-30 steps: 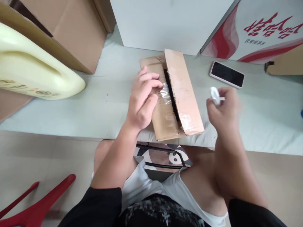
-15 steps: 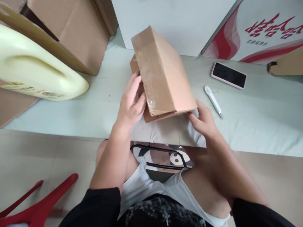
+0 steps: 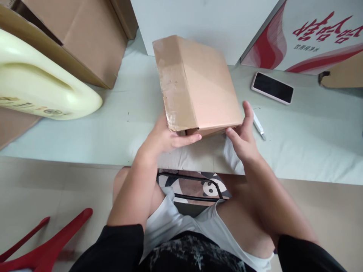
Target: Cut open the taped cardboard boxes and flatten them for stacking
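Observation:
A brown cardboard box (image 3: 212, 87) sits tilted over the cloth-covered table, a loose flap with clear tape (image 3: 174, 87) along its left side. My left hand (image 3: 163, 138) grips the box's near left corner from below; part of it is hidden under the flap, and one finger stretches along the near edge. At the near right corner, my right hand (image 3: 245, 138) holds the box between its thumb on the near side and its fingers on the right side. Just beyond that hand lies a white utility knife (image 3: 258, 126), partly covered by a finger.
A phone (image 3: 272, 88) lies on the table (image 3: 306, 143) at the right. Behind stand a white box (image 3: 204, 26) and a red-and-white carton (image 3: 309, 37). On the left are a pale yellow jug (image 3: 51, 83) and a large cardboard carton (image 3: 85, 41). A red stool (image 3: 62, 238) stands on the floor.
The box has turned so its broad face points more upward. My left hand has slid from its left side to below the near corner. My right hand's finger has come up along the right edge.

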`<state>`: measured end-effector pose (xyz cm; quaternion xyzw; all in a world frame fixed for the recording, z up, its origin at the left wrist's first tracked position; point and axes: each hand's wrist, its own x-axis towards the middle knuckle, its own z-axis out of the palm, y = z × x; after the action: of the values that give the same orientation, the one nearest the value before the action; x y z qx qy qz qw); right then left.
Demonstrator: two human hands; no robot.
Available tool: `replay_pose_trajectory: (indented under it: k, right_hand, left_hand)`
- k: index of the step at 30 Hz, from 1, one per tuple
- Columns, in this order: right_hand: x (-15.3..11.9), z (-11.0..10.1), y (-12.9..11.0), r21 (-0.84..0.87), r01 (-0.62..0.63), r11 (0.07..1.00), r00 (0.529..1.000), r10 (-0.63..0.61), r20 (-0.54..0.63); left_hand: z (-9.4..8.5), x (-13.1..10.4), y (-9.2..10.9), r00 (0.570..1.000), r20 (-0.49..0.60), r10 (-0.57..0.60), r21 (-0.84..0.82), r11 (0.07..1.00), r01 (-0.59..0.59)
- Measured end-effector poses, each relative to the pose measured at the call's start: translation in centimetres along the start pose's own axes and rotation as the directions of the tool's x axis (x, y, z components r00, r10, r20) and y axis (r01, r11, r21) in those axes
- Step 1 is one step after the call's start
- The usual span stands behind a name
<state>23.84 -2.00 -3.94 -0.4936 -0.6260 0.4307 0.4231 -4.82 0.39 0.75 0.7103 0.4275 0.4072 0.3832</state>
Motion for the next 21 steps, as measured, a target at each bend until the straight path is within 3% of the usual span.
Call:
replay_pose_trajectory:
  k: [9, 13, 17, 21]
  right_hand:
    - [0.1, 0.2, -0.8, 0.083, 0.076, 0.994, 0.993, -0.068, -0.094]
    - [0.3, 0.3, -0.9, 0.028, 0.088, 0.996, 0.978, -0.081, -0.195]
    - [0.3, 0.5, -0.8, -0.048, 0.05, 0.998, 0.941, -0.064, -0.332]
    - [0.2, 0.3, -0.7, -0.129, 0.001, 0.992, 0.886, -0.061, -0.459]
  left_hand:
    - [0.0, 0.9, 0.0, 1.0, 0.027, 0.008, -0.139, 0.99, -0.004]
    - [0.1, 0.9, -1.0, 0.988, -0.151, -0.029, -0.05, 0.999, 0.021]
    - [-0.3, 0.9, -1.8, 0.943, -0.332, -0.026, 0.083, 0.995, 0.056]
    - [-0.3, 0.8, -1.7, 0.935, -0.34, -0.097, 0.011, 0.994, 0.107]
